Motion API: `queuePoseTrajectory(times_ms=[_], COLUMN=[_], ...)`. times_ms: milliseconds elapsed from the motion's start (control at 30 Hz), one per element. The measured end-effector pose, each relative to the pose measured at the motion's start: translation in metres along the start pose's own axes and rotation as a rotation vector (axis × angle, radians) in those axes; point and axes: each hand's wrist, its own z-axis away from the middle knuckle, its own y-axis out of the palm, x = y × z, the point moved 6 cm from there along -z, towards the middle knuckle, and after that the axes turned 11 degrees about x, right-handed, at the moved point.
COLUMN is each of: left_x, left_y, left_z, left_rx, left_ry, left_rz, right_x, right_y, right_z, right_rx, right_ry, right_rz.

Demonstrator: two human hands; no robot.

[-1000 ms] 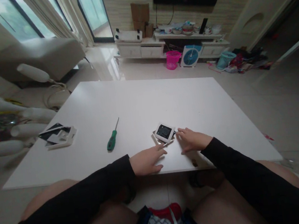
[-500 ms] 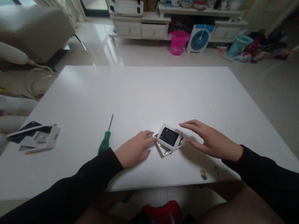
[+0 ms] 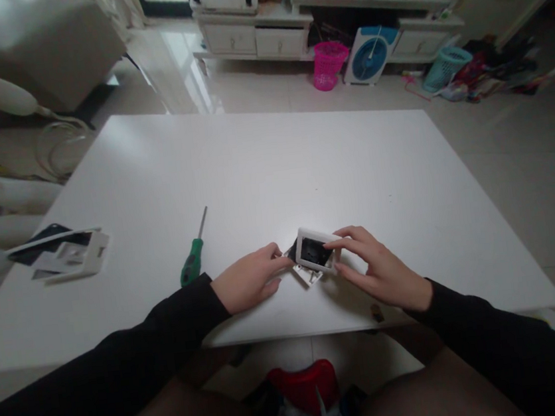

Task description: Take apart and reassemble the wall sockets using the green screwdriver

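Note:
On the white table (image 3: 252,164), my right hand (image 3: 377,267) pinches the right side of a small white square frame (image 3: 300,233), thumb below and fingers above. Black shows through the frame's opening, and part of a black insert (image 3: 293,251) sticks out at its left. Under the frame lies a white plastic base (image 3: 308,278), turned at an angle and partly covered. My left hand (image 3: 253,279) has its fingertips closed at the left edge of the insert and base; which of the two it grips is hard to see. A green-handled screwdriver (image 3: 192,261) lies left, beside my left forearm.
A white plastic housing (image 3: 96,252) and a dark flat panel (image 3: 55,234) lie near the table's left edge, close to white rounded chair parts (image 3: 4,229). Beyond the table stand a pink basket (image 3: 329,65) and a blue-white fan (image 3: 369,57). A small sticker (image 3: 377,312) marks the front edge.
My right hand has moved left and taken hold of the white frame. The frame has shifted and turned over the base, baring the black insert at left. My left hand has barely moved.

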Motion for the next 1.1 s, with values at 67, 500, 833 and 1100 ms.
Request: queuePoseTrajectory(times_ms=[67, 500, 833, 1100], left_x=[0.0, 0.004, 0.024, 0.047], left_y=[-0.001, -0.002, -0.022, -0.009], left_z=[0.001, 0.0, 0.003, -0.01], left_rx=[0.0, 0.013, -0.372, -0.318], left_ry=[0.004, -0.02, -0.179, -0.198], left_rz=[0.013, -0.042, 0.359, 0.725], right_x=[0.005, -0.052, -0.032, -0.034], right_y=[-0.005, -0.04, -0.034, -0.03], right_z=[-0.001, 0.006, 0.005, 0.007], right_rx=[-0.068, -0.554, -0.485, -0.494], right_ry=[0.009, 0.283, 0.208, 0.24], right_rz=[-0.129, -0.726, -0.464, -0.436])
